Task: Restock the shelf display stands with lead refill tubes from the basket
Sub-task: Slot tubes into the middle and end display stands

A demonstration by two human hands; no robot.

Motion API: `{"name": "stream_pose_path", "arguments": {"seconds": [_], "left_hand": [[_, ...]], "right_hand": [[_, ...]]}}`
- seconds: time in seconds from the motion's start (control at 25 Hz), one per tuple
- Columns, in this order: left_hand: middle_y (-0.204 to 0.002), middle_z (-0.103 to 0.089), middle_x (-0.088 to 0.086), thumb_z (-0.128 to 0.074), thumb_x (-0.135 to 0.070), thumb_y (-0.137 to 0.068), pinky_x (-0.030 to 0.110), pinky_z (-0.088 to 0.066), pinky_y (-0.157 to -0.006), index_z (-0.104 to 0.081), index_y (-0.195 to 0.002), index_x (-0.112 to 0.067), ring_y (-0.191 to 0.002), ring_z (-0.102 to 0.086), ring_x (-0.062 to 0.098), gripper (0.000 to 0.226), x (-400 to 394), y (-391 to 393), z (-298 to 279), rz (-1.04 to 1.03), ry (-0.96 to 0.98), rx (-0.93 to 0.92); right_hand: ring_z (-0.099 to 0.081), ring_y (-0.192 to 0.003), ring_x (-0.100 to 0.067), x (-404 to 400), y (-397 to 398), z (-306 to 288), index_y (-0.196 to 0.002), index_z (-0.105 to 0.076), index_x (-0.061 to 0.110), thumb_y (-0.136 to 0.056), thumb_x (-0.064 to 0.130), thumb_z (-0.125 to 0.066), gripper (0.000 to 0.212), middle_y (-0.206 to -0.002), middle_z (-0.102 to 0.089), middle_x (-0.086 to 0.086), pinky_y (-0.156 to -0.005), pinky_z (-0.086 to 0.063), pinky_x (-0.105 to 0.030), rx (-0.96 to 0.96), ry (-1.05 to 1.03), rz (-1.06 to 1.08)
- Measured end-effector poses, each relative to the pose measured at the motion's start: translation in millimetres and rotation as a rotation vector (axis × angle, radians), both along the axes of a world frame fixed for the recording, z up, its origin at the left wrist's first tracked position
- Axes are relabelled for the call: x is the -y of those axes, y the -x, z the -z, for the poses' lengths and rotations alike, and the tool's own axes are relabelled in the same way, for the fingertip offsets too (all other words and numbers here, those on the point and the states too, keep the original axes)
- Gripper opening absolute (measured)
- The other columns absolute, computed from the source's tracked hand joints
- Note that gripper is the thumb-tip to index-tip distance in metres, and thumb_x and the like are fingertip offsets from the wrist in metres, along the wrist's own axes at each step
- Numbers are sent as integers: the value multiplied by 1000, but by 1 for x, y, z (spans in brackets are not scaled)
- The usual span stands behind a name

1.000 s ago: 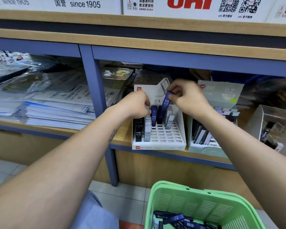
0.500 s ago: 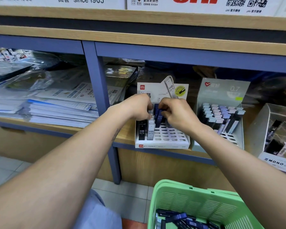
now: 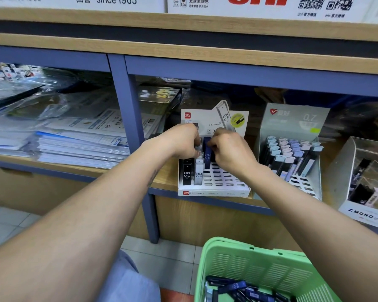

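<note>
Right grip: the right hand (image 3: 231, 153), at frame centre, has its fingers curled down on a dark blue lead refill tube (image 3: 207, 154) standing in the back rows of the white display stand (image 3: 214, 189); thumb and fingertips appear to pinch the tube's top.
Left grip: the left hand (image 3: 183, 141), just left of the right one, has curled fingers reaching among the tubes at the back of the same stand; what it holds, if anything, is hidden behind the knuckles, so I cannot tell whether it is clamped.
Stand contents: a black tube (image 3: 187, 174) and a white tube (image 3: 198, 174), both marked HB 0.5, stand in the front left slots; the slots to their right are bare.
Stand position: on the wooden shelf (image 3: 166, 182), centre of frame, at its front edge.
Second stand: a grey display stand (image 3: 292, 118) marked 0.7, right of centre, holds rows of pastel-capped tubes.
Basket: a green basket (image 3: 260, 269) at lower right, with dark blue tubes (image 3: 236, 286) lying loose in its bottom.
Left of frame: stacked paper packs (image 3: 74, 149) in the neighbouring shelf bay.
</note>
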State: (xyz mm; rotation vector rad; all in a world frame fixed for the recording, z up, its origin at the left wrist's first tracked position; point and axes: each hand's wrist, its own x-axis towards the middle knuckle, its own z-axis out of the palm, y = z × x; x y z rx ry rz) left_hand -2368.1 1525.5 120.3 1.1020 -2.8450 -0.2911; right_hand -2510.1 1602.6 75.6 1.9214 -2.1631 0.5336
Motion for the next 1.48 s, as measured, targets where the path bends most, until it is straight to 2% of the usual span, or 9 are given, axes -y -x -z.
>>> {"name": "stream_pose_path", "arguments": {"seconds": [0.28, 0.56, 0.72, 0.84, 1.04, 1.12, 1.2, 1.36, 1.48], "left_hand": [[-119, -70, 6, -67, -18, -88, 26, -49, -84, -73, -117, -15, -109, -63, 22, 30, -4, -3, -4, -32, 8, -158], [-98, -70, 1, -57, -11, -87, 38, -56, -82, -72, -102, -18, -93, -64, 21, 23, -83, 33, -6, 127, 29, -346], [-90, -70, 7, -59, -11, -81, 40, -58, -76, -69, -90, -14, -84, -65, 26, 14, -144, 74, 49, 279, -154, -40], [-87, -73, 8, -58, -7, -82, 37, -58, -73, -71, -87, -11, -81, -68, 25, 15, -167, 93, 110, 375, -255, 211], [-74, -56, 7, -57, -2, -88, 34, -45, -61, -50, -71, -9, -70, -56, 24, 20, -207, 98, 227, 337, -392, 545], [-91, -62, 11, -59, -3, -91, 36, -52, -68, -57, -90, -6, -83, -62, 25, 4, -213, 89, 266, 233, -476, 578], [-114, -64, 12, -67, -11, -92, 37, -57, -87, -58, -116, -5, -103, -66, 27, 27, -217, 78, 295, 153, -551, 631], [-136, -56, 11, -86, -39, -75, 40, -49, -102, -51, -133, -7, -119, -59, 31, 75, -228, 52, 347, 161, -598, 953], [-144, -38, 21, -86, -30, -75, 46, -45, -107, -32, -149, -9, -131, -46, 37, 94, -249, 37, 375, 226, -472, 1054]], "right_hand": [[-60, -106, -34, -24, 1, -17, -121, -70, 6, -91, 1, -55, 34, -116, -61, -12, -88, -53, -44, 143, 131, -45], [-61, -82, -17, -111, 19, 10, -92, -78, 14, -81, -2, -60, 26, -88, -70, 0, -73, -45, -27, 337, 157, 7], [-64, -72, -25, -174, 46, 72, -72, -69, 17, -70, 18, -50, 20, -71, -69, -1, -67, -55, -38, 479, -214, 220], [-65, -75, -22, -209, 61, 125, -65, -65, 18, -78, 15, -54, 17, -70, -67, -1, -66, -50, -29, 494, -565, 296], [-67, -103, -24, -264, 68, 229, -113, -69, 10, -89, -2, -54, 31, -116, -70, -11, -90, -57, -32, 516, -855, 381], [-63, -112, -27, -271, 64, 257, -128, -59, 4, -92, -3, -53, 38, -128, -62, -15, -95, -55, -33, 509, -960, 378], [-58, -122, -29, -277, 65, 283, -140, -48, 5, -93, 3, -57, 47, -139, -55, -17, -100, -52, -33, 483, -1062, 357], [-45, -133, -42, -299, 65, 331, -154, -20, 8, -88, 15, -70, 84, -151, -29, -31, -109, -45, -45, 264, -1302, 352], [-34, -140, -53, -311, 53, 349, -160, -2, 15, -81, 22, -82, 112, -157, -6, -41, -112, -41, -53, 193, -1477, 273]]}}
